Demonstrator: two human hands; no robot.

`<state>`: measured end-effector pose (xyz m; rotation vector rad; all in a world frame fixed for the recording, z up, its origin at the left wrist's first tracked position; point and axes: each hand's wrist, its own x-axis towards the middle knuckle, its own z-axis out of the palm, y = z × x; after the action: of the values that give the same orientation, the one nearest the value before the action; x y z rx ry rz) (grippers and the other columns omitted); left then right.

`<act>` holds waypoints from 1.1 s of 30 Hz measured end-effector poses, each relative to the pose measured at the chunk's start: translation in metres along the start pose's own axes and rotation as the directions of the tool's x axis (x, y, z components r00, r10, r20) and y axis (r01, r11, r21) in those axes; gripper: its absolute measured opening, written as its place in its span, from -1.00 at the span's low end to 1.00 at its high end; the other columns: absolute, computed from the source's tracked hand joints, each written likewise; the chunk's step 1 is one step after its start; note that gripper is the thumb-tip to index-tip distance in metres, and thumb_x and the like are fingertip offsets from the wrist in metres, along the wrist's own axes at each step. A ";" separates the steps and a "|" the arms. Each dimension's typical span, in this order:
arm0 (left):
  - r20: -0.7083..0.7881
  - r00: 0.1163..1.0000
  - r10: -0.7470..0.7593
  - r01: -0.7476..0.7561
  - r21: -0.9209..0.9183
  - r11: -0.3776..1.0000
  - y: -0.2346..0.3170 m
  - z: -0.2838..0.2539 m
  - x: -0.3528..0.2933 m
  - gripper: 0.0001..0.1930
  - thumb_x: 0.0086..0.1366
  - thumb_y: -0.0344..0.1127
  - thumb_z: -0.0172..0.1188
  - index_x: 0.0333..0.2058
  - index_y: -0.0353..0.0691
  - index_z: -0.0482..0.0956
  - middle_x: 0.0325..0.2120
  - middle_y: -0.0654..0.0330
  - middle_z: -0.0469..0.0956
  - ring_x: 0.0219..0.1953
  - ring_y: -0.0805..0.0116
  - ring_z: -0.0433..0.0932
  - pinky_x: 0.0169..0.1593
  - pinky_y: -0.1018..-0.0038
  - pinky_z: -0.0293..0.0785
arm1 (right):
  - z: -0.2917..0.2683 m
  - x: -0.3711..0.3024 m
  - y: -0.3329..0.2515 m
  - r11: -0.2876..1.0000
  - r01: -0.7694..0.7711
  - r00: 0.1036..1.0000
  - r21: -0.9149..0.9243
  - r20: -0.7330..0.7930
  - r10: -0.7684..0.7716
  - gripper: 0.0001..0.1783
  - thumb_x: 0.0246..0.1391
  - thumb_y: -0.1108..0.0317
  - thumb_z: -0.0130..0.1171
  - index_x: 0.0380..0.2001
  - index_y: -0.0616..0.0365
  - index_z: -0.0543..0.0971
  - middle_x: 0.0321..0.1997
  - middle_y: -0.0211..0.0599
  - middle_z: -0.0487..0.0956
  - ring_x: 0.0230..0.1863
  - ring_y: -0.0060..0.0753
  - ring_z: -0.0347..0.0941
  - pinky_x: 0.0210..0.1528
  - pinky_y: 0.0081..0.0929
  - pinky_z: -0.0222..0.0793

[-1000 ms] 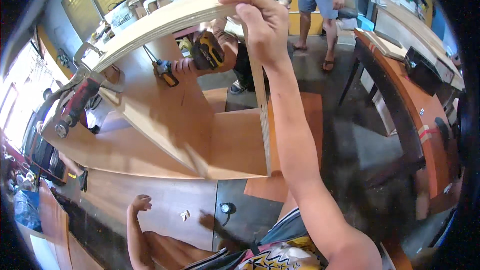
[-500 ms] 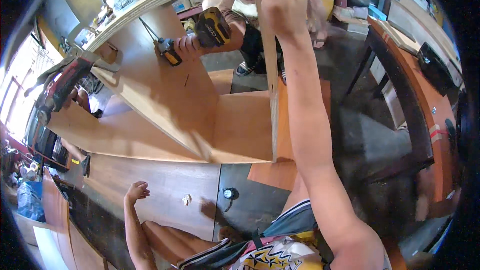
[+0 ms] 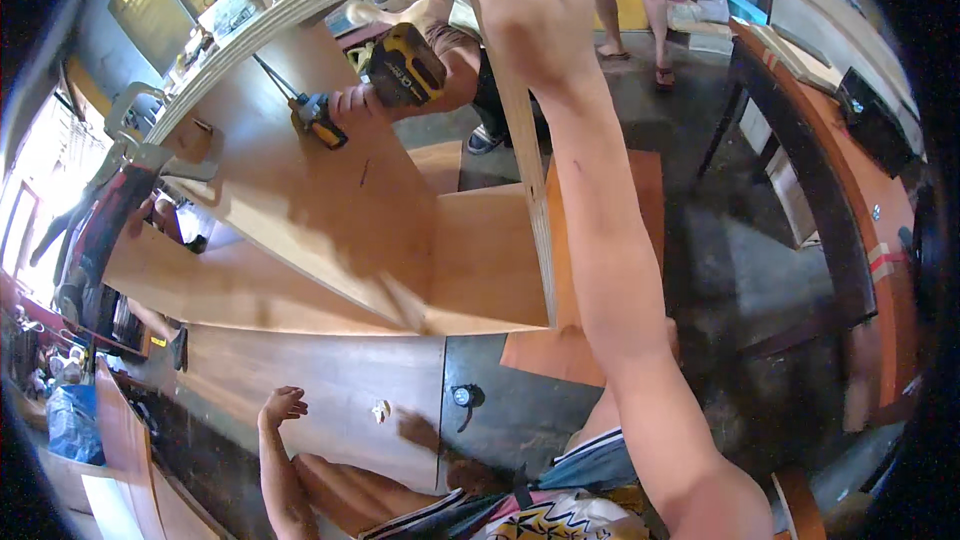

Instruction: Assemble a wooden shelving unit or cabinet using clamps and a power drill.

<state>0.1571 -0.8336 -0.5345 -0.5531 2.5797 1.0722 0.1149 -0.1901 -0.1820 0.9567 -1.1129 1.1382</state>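
Note:
My right hand (image 3: 530, 15) is closed at the top corner of a plywood cabinet frame (image 3: 480, 250), gripping the upright panel (image 3: 530, 180); its fingertips are partly hidden. Low on the left, my left hand (image 3: 285, 405) hangs with loosely bent fingers, holding nothing, over a brown board on the floor. Across the frame, a co-worker's hand (image 3: 360, 105) holds a cordless drill (image 3: 405, 65) with a black and yellow battery, pointed toward the inner plywood panel (image 3: 330, 140). A metal clamp (image 3: 140, 115) sits at the frame's left corner, beside a red and black tool (image 3: 105, 220).
A wristwatch-like round object (image 3: 463, 396) and a crumpled white scrap (image 3: 381, 411) lie on the floor. A dark-legged table (image 3: 860, 230) stands on the right. Another person's legs (image 3: 650, 10) show at the back. Boards (image 3: 125, 430) lean at the lower left.
My right hand and the top of the upright panel have shifted left in the picture. The co-worker's drill appears slightly lower and further left. My left hand remains empty.

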 end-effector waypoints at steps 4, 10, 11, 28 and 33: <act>0.204 0.960 -0.192 0.189 0.035 0.981 -0.007 -0.010 0.040 -0.62 0.25 -0.12 0.09 -0.04 -0.21 0.46 -0.43 0.08 0.61 -0.45 0.26 0.61 -0.37 0.37 0.51 | 0.011 -0.001 0.002 0.999 0.031 0.999 -0.022 -0.020 -0.031 -0.79 -0.11 0.56 -0.06 -0.43 0.34 0.56 -0.46 -0.26 0.49 -0.34 -0.47 0.36 -0.24 -0.56 0.27; 0.519 0.474 0.711 -0.776 0.628 0.059 -0.041 -0.062 0.094 -0.76 0.19 -0.15 0.12 -0.29 -0.20 0.50 -0.54 0.15 0.58 -0.51 0.34 0.58 -0.40 0.34 0.50 | 0.012 0.032 -0.009 0.990 -0.106 0.974 -0.096 -0.210 0.084 -0.77 -0.24 0.36 0.04 -0.52 0.11 0.67 -0.61 -0.21 0.57 -0.51 -0.28 0.48 -0.25 -0.34 0.41; 0.417 0.792 0.445 -0.548 0.169 0.819 -0.004 0.028 0.112 -0.80 0.17 -0.17 0.13 -0.40 -0.19 0.48 -0.58 0.15 0.55 -0.50 0.36 0.55 -0.43 0.34 0.48 | -0.001 0.006 0.012 0.922 0.069 0.987 -0.380 -0.107 -0.118 -0.78 -0.29 0.34 0.05 -0.57 0.08 0.67 -0.57 -0.14 0.59 -0.53 -0.21 0.49 -0.33 -0.25 0.44; -0.674 0.278 0.684 -0.808 0.221 0.546 0.288 0.099 0.037 -0.60 0.26 -0.14 0.18 -0.37 -0.52 0.47 -0.55 -0.06 0.51 -0.48 0.18 0.42 -0.31 0.26 0.39 | -0.199 0.040 -0.014 0.481 0.255 0.884 -0.839 0.404 0.237 -0.66 -0.11 0.29 0.12 -0.21 0.11 0.59 -0.31 -0.07 0.60 -0.25 -0.09 0.55 -0.23 -0.28 0.47; -0.673 0.449 0.588 -0.693 0.153 0.705 0.294 0.094 0.026 -0.55 0.23 -0.08 0.19 -0.58 -0.35 0.28 -0.71 0.13 0.28 -0.60 0.32 0.18 -0.47 0.25 0.23 | -0.392 0.088 -0.041 -0.424 0.053 0.684 -0.904 -0.276 0.675 -0.52 -0.05 0.20 0.13 -0.03 0.15 0.47 -0.09 0.03 0.54 -0.01 0.04 0.45 0.03 -0.16 0.35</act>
<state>0.0120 -0.5810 -0.4295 0.1205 3.5607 1.5149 0.2266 0.1982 -0.1753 -0.7995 -2.3074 -0.1063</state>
